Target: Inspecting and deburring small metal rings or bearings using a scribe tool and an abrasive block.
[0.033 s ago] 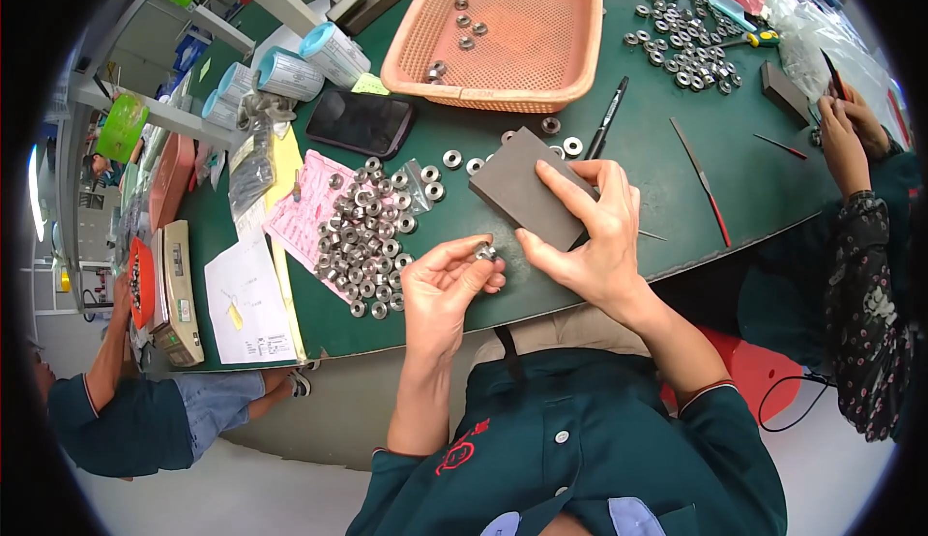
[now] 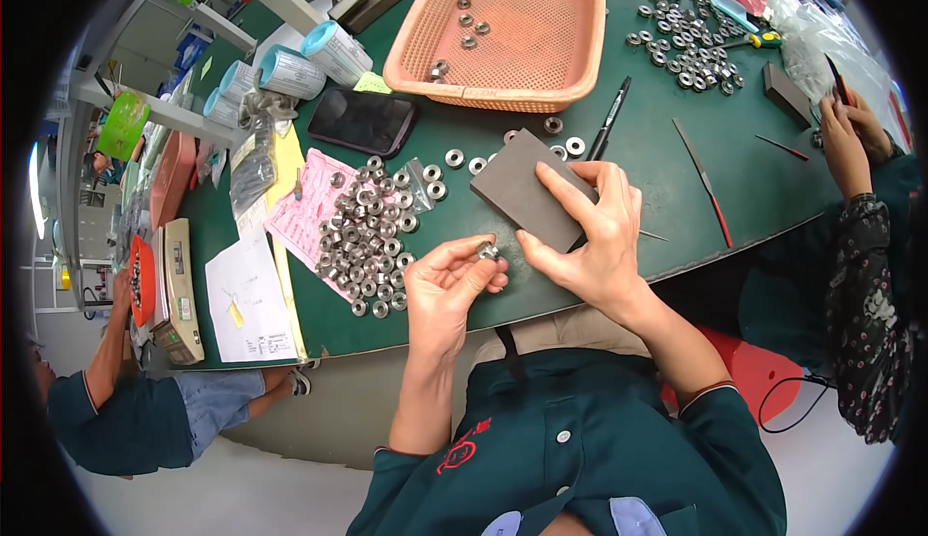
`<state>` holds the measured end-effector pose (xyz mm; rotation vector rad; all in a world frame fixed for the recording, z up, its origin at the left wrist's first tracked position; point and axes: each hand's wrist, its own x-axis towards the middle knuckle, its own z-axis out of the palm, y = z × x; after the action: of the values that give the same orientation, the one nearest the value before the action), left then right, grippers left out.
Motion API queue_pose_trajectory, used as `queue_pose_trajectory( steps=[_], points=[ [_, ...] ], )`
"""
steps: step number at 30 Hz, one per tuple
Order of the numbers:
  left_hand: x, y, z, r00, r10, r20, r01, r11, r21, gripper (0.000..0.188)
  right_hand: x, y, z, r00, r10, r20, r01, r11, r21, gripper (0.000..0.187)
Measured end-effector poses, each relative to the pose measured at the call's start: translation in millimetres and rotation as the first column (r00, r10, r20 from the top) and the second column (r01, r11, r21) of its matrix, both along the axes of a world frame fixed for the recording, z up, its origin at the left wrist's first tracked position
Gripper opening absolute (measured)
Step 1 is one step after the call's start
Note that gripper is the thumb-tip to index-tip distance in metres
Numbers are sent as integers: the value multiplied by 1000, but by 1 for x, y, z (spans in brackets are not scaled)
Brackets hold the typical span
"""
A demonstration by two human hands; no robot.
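Between the thumb and fingers of my left hand (image 2: 449, 285) is a small metal ring (image 2: 487, 252), held just above the near table edge. My right hand (image 2: 599, 231) grips a dark grey rectangular block (image 2: 530, 188), fingers along its right side and upper face. The block is tilted, its lower corner close to the ring but apart from it. Several loose rings, such as one ring (image 2: 454, 158), lie around the block's far side, some partly hidden by it. Left of my left hand is a heap of similar metal rings (image 2: 362, 236), partly on a pink paper (image 2: 311, 198).
An orange basket (image 2: 590, 62) with a few rings stands behind the block. A black phone (image 2: 362, 122), a marker pen (image 2: 611, 115) and a red-handled file (image 2: 706, 183) lie on the green table (image 2: 667, 207). Co-workers' hands (image 2: 851, 144) are at the right; another person works at far left.
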<state>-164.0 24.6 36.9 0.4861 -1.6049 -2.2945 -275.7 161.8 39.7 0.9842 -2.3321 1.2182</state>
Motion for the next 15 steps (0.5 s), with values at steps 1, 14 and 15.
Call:
queue_pose_trajectory(
  steps=[1,14,15],
  points=[
    [1,-1,-2,1000,12,-1,-12,1000,8,24,2,-1,-1,1000,-9,-29,11,998,57,57],
    [1,11,10,999,-41,-31,39,998,-53,28,14,7,19,905,350,243,-278,916,-288,6],
    [1,12,11,999,-44,-32,42,998,-53,28,16,7,19,866,380,324,-290,911,-292,5]
  ],
)
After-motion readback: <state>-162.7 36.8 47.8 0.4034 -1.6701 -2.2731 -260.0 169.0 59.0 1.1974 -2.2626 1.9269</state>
